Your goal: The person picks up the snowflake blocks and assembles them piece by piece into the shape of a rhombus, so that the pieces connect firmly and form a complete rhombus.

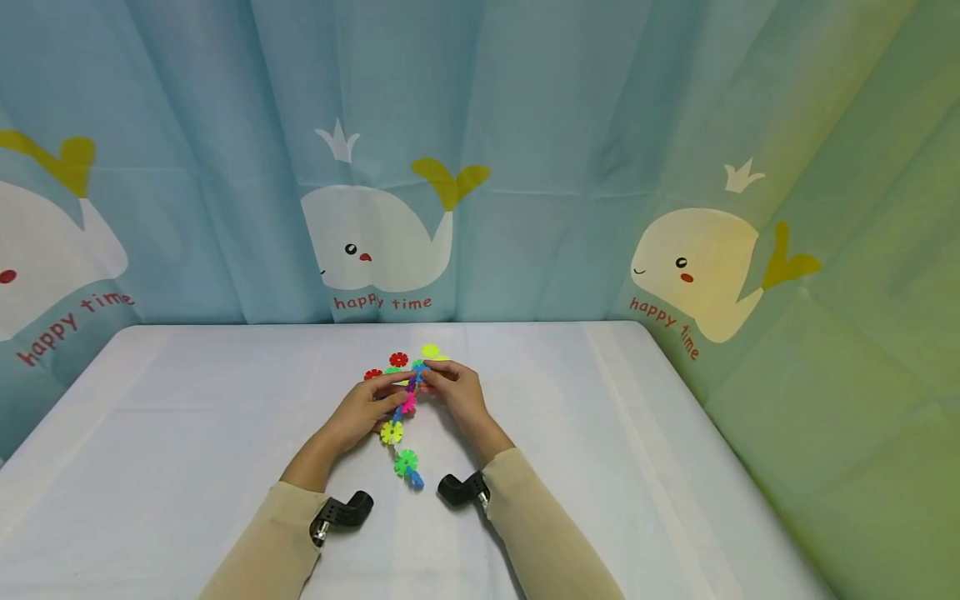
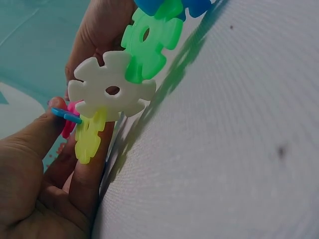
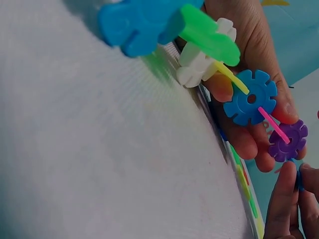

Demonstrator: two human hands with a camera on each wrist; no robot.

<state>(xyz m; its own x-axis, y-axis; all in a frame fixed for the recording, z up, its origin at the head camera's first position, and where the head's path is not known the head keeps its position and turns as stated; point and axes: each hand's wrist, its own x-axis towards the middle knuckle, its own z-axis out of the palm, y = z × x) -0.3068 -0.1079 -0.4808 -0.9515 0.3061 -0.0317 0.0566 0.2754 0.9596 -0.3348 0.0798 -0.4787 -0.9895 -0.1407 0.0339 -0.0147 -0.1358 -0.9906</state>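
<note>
A chain of slotted plastic flower discs runs between the two hands, its near end hanging toward the table front with a yellow disc [image 1: 392, 432], a green disc [image 1: 406, 462] and a blue end disc [image 1: 416, 480]. My left hand [image 1: 362, 412] grips the chain's middle, thumb and fingers about the blue middle disc [image 3: 251, 97], near a pink disc [image 1: 408, 403] and the purple disc [image 3: 289, 141]. At the far end, my right hand [image 1: 461, 396] pinches a blue disc [image 3: 299, 179] against the purple one. A white disc [image 2: 112, 84] joins yellow and green ones in the left wrist view.
Behind the hands lie several loose discs, among them a red disc [image 1: 398, 359] and a yellow disc [image 1: 431, 351], partly hidden by the fingers. The white-covered table [image 1: 225, 433] ends at a blue curtain [image 1: 540, 250] printed with whales.
</note>
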